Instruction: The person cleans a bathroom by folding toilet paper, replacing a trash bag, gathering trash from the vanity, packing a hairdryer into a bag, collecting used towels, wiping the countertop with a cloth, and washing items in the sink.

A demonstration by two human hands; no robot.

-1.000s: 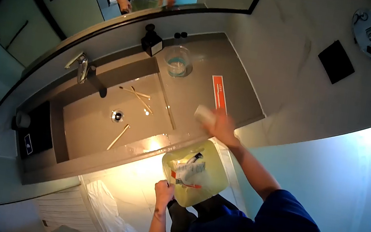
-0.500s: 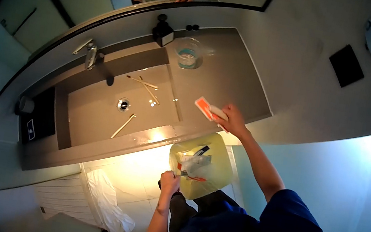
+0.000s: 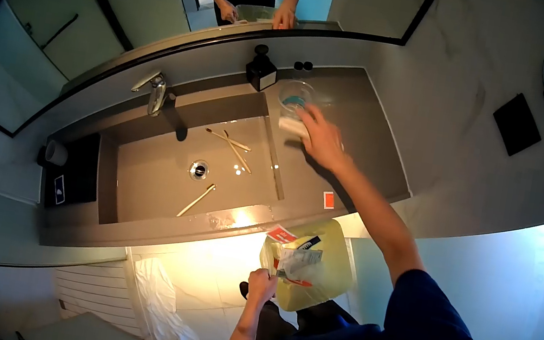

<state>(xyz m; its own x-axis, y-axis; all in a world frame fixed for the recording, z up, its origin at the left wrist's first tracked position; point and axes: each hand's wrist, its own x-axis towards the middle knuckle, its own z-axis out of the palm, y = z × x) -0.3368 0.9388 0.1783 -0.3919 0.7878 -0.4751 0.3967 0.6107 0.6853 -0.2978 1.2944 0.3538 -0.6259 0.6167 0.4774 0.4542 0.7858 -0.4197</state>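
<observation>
My left hand (image 3: pixel 261 285) is closed on the rim of a yellow bin (image 3: pixel 334 279) in front of the counter, with wrappers and a red-and-white packet (image 3: pixel 282 234) in it. Over the counter, my right hand (image 3: pixel 323 140) reaches toward a clear plastic cup (image 3: pixel 298 93); a pale item (image 3: pixel 294 127) is at its fingertips, and whether it is gripped I cannot tell. A small orange-and-white card (image 3: pixel 329 200) lies at the counter's front edge. Several toothbrushes (image 3: pixel 196 201) lie in the sink (image 3: pixel 157 173).
Behind the sink stand a faucet (image 3: pixel 157 93) and a black dispenser bottle (image 3: pixel 261 70). A black tray (image 3: pixel 75 174) and a grey cup (image 3: pixel 56 153) are at the left. White cloth (image 3: pixel 161 305) lies on the floor. A mirror runs along the back wall.
My right hand has moved from the counter's front toward the clear cup. The orange-and-white pieces have left it: one lies on the counter, another at the bin. The view has shifted slightly.
</observation>
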